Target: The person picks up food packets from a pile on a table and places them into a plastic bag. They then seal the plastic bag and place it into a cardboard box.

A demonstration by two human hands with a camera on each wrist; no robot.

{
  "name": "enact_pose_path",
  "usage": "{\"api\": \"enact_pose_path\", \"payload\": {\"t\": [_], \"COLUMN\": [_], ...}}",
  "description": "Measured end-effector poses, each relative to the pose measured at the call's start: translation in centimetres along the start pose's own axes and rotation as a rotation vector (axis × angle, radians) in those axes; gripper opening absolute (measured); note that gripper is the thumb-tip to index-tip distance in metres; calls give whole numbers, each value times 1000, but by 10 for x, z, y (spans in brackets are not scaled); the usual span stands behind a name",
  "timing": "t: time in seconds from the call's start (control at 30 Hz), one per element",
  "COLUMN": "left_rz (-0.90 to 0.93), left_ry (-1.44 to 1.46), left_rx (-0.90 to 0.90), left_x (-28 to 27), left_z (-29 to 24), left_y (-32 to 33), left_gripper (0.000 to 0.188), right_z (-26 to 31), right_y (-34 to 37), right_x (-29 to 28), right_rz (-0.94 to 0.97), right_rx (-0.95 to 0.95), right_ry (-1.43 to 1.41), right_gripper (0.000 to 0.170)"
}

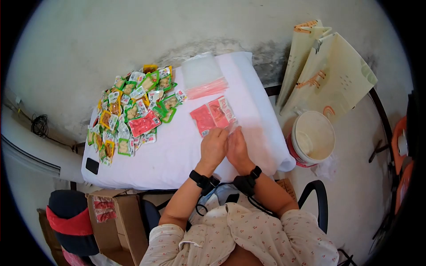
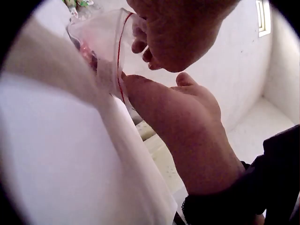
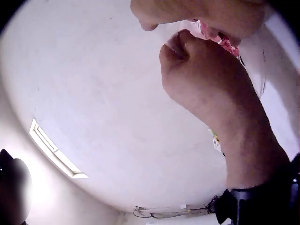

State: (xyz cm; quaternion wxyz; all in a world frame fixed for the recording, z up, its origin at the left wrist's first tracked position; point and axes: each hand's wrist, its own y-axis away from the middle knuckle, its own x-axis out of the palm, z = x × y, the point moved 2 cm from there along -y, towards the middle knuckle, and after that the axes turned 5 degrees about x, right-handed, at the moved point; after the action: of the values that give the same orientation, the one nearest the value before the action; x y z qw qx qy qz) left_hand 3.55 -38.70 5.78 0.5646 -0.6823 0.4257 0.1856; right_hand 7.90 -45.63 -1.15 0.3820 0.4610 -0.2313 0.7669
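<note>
Two flat red snack packets (image 1: pixel 204 119) lie side by side on the white cloth, inside a clear zip bag (image 2: pixel 104 42) with a red seal line. My left hand (image 1: pixel 214 147) has its fingers curled at the near edge of the bag and pinches it. Right beside it, my right hand (image 1: pixel 238 147) holds the same edge, its fingers pointing away from me. In the left wrist view the seal line runs close by both hands' fingertips. In the right wrist view the left hand's thumb and bent fingers grip clear film, and red packaging shows behind.
Many small green, yellow and white snack packs (image 1: pixel 128 108) are heaped on the left, with one red packet (image 1: pixel 145 123) on top. A stack of clear bags (image 1: pixel 203 73) lies behind. A phone (image 1: pixel 92 166) is at the front left; a bucket (image 1: pixel 313 136) stands to the right.
</note>
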Motion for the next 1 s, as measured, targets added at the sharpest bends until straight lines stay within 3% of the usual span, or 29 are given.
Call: {"api": "enact_pose_path", "payload": {"t": [0.07, 0.1, 0.17, 0.4, 0.47, 0.53, 0.6, 0.67, 0.7, 0.77, 0.83, 0.9, 0.93, 1.0], "left_rz": [-15, -30, 53, 213, 88, -18, 69, 110, 107, 246, 227, 132, 10, -47], "left_ry": [1, -8, 4, 273, 104, -159, -416, -614, -610, -601, -614, -524, -559, -496], "left_rx": [9, 17, 19, -34, -119, -91, -298, -396, -390, -545, -557, -474, -338, -329], "left_x": [6, 5, 12, -19, -30, -56, -82, -91, -95, -99, -99, -105, -107, -125], "left_z": [-1, 2, 11, 20, 66, 112, 153, 194, 202, 219, 234, 239, 238, 226], "left_y": [0, 3, 12, 10, 22, 27, 27, 36, 38, 43, 51, 51, 52, 44], "left_gripper": [21, 21, 22, 27, 26, 37, 53, 64, 64, 66, 58, 49, 36, 32], "right_z": [-24, -19, 6, 18, 24, 28, 29, 32, 34, 39, 44, 53, 56, 61], "right_y": [-13, -10, -1, -4, 2, 12, 24, 37, 44, 57, 69, 78, 82, 87], "right_x": [-54, -40, 12, 12, 12, 11, 1, -6, -8, -14, -22, -15, -11, -8], "right_rz": [188, 207, -46, -175, -240, -125, -110, -96, -57, -21, -18, -23, -23, -20], "right_rx": [-23, 7, -18, 62, 59, 112, 165, 209, 242, 264, 278, 277, 287, 295], "right_ry": [-154, -169, -55, -97, -74, -67, -21, 26, 52, 79, 80, 104, 126, 153], "right_gripper": [48, 48, 53, 69, 72, 74, 72, 69, 68, 66, 61, 59, 56, 55]}}
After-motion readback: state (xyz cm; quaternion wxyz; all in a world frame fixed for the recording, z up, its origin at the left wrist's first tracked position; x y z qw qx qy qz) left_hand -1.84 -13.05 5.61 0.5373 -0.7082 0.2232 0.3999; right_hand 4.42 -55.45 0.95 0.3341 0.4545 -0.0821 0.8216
